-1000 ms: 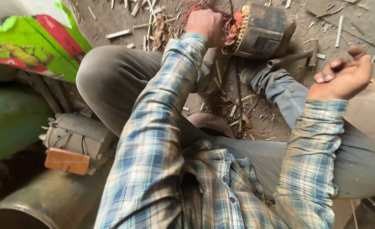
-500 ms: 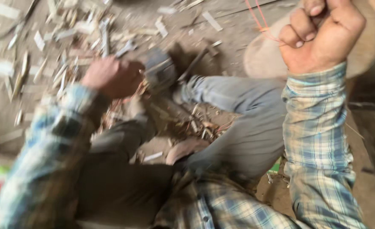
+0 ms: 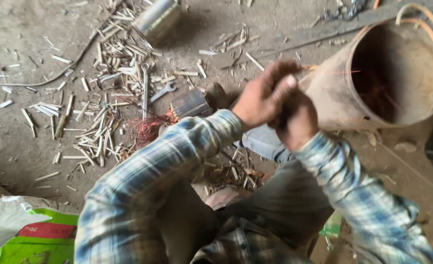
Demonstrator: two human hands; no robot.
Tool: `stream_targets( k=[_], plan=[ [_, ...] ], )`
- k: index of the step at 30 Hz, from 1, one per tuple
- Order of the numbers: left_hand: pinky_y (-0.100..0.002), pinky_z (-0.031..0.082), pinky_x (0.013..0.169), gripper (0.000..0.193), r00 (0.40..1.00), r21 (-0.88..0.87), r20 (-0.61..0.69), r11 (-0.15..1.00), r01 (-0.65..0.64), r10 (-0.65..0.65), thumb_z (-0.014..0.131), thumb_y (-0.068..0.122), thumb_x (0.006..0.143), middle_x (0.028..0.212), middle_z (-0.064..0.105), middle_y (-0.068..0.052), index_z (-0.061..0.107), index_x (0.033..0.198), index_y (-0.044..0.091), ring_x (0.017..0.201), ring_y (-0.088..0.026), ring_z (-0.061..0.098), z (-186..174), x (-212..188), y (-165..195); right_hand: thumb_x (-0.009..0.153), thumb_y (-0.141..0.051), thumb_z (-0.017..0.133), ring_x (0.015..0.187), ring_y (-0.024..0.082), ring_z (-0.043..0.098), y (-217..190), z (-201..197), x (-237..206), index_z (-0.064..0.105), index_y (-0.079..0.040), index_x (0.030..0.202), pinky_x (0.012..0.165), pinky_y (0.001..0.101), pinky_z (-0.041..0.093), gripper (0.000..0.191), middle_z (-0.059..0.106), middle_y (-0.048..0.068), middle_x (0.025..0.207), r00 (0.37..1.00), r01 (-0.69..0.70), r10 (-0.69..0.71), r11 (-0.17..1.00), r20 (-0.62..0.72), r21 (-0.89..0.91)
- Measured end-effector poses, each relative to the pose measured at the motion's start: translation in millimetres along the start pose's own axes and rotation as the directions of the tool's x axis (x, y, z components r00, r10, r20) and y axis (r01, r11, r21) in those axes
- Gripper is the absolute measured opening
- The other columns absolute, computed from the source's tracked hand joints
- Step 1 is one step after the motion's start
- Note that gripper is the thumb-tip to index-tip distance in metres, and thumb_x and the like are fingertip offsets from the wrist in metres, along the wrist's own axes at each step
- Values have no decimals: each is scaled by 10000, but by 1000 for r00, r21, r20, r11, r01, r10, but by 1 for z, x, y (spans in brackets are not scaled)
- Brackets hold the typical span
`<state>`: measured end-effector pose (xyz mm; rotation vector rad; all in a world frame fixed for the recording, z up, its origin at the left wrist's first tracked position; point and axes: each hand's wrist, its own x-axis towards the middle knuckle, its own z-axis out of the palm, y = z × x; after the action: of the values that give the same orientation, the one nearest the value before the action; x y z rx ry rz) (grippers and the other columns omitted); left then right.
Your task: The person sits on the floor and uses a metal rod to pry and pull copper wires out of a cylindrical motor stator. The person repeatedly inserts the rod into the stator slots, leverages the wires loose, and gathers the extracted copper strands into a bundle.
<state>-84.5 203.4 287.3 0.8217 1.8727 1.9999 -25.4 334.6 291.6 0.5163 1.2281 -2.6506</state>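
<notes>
My left hand (image 3: pixel 261 96) and my right hand (image 3: pixel 298 121) are pressed together, fingers curled, in front of my knees. They sit right at the open mouth of a rusty metal cylinder (image 3: pixel 339 105) lying on its side, with reddish copper wire (image 3: pixel 373 93) inside it. A thin copper strand (image 3: pixel 335 73) runs from near my hands toward the cylinder. Motion blur hides whether anything is held between my hands. Both arms wear plaid sleeves.
On the dirt floor to the left lie a small dark motor part (image 3: pixel 189 102), a tangle of copper wire (image 3: pixel 150 128), two spanners (image 3: pixel 145 90), several pale strips and a shiny metal can (image 3: pixel 159 18). A green and white sack (image 3: pixel 35 234) sits at the lower left.
The view swung right toward the rusty cylinder. My left hand left the small motor part on the floor. My raised right fist came down, and both hands met at the cylinder's mouth.
</notes>
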Motion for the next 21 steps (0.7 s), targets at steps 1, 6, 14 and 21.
stream_targets(
  k=[1, 6, 14, 21],
  plan=[
    [-377, 541, 1058, 448, 999, 73, 0, 997, -34, 34, 581, 331, 1081, 1328, 697, -201, 533, 1409, 29, 1227, -257, 679, 3, 5, 0, 1016, -308, 467, 573, 126, 560, 6, 2, -2, 604, -87, 1095, 443, 273, 448, 271, 617, 12, 795, 995, 4, -15, 994, -97, -114],
    [-362, 614, 671, 266, 987, 154, -75, 976, 156, -146, 568, 256, 1035, 808, 752, -115, 629, 1202, 58, 717, -222, 753, 7, 21, 7, 1054, -191, 500, 645, 167, 574, 13, 14, -17, 591, -46, 1200, 541, 317, 493, 225, 603, 93, 904, 988, 146, -155, 942, -7, -302],
    [-429, 509, 511, 209, 980, 512, -118, 855, -77, 159, 558, 280, 1083, 646, 644, -116, 603, 1029, 82, 533, -275, 641, -24, 26, 21, 999, -173, 457, 594, 178, 623, 13, 27, -26, 558, -60, 1098, 523, 343, 535, 181, 641, 58, 793, 988, -144, 150, 971, 23, -190],
    [-431, 531, 497, 93, 909, 791, -16, 561, -244, 417, 612, 200, 1023, 794, 718, -102, 603, 1035, 109, 579, -280, 673, -94, 4, 14, 1084, -275, 590, 631, 197, 598, 26, 27, -25, 658, -16, 1147, 579, 328, 497, 275, 655, 116, 792, 974, 222, -80, 500, 210, -837]
  ],
)
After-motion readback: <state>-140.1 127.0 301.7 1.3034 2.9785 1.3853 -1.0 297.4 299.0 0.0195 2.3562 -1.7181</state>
